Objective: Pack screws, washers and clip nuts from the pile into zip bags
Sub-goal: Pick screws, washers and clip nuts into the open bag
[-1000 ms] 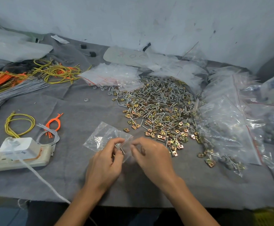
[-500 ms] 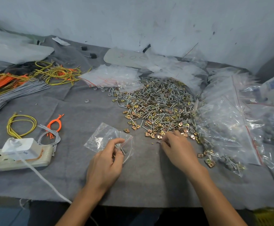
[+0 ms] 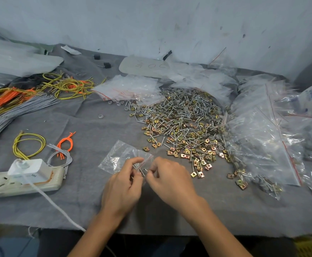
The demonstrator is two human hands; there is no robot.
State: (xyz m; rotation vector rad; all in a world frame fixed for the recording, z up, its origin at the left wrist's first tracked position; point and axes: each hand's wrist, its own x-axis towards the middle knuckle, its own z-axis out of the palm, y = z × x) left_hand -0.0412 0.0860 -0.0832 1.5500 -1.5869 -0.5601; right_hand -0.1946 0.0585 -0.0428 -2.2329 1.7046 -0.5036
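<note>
Filling step in hand: zip bag [image 3: 121, 156], lower middle of frame, pinched at mouth by left hand [image 3: 122, 184]. Small screw [image 3: 144, 170], it seems, pinched by right hand [image 3: 169, 179] at bag mouth. Big pile [image 3: 185, 127] seen upper right of bag. Next: screw to be slid in gently.

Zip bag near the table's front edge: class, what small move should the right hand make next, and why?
Probably slip the screw into the zip bag and release it. The left hand pinches the bag's mouth, and the right hand pinches what looks like a screw right at that opening.
</note>
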